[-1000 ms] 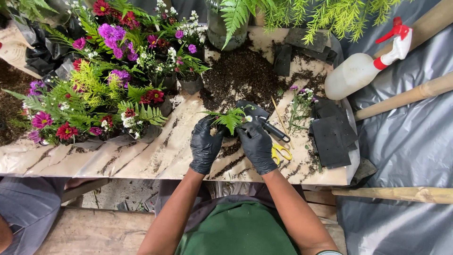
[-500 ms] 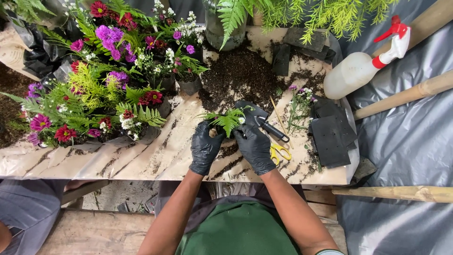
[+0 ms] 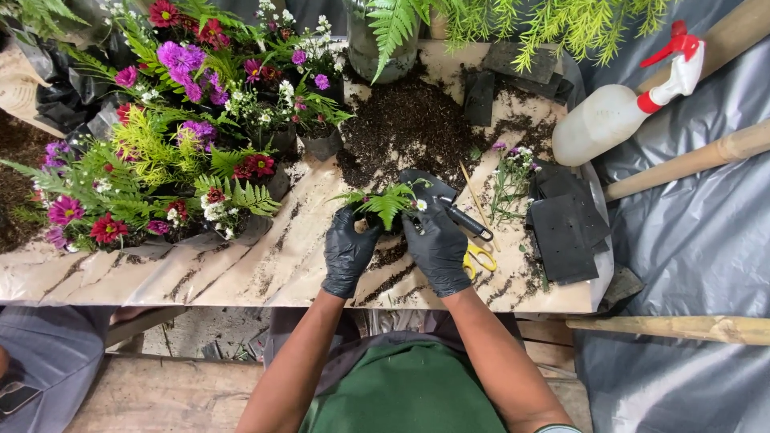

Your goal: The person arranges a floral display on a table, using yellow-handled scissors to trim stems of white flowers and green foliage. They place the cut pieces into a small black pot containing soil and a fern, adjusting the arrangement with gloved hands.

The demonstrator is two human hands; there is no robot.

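The head camera looks straight down on a wooden worktable (image 3: 241, 277) streaked with soil. Both hands wear black gloves and meet near the middle of the table. The left hand (image 3: 350, 250) and the right hand (image 3: 437, 247) are curled in from either side around a small fern plant (image 3: 388, 204), gripping the dark root clump at its base between them — the green fronds and a tiny white flower stand up above the fingers. The plant sits just above the table surface, near the close edge of a loose soil pile (image 3: 409, 124) spread on the far middle of the table.

Just right of the right hand lies a black hand trowel (image 3: 446, 200), its blade partly hidden by the fern, and yellow-handled scissors (image 3: 479, 258) lie on the table touching the glove's outer side. A thin wooden stick (image 3: 473, 192) lies further right, beside a loose sprig of small purple and white flowers (image 3: 511, 172). Flat black plastic pieces (image 3: 561, 224) lie on the right end of the table.

On the far left, a dense cluster of potted flowers and ferns (image 3: 172, 128) — pink, purple, red and white — fills the table. At far right a white spray bottle (image 3: 622, 108) with a red trigger lies on grey sheeting (image 3: 690, 265), with bamboo poles (image 3: 690, 160) crossing it.
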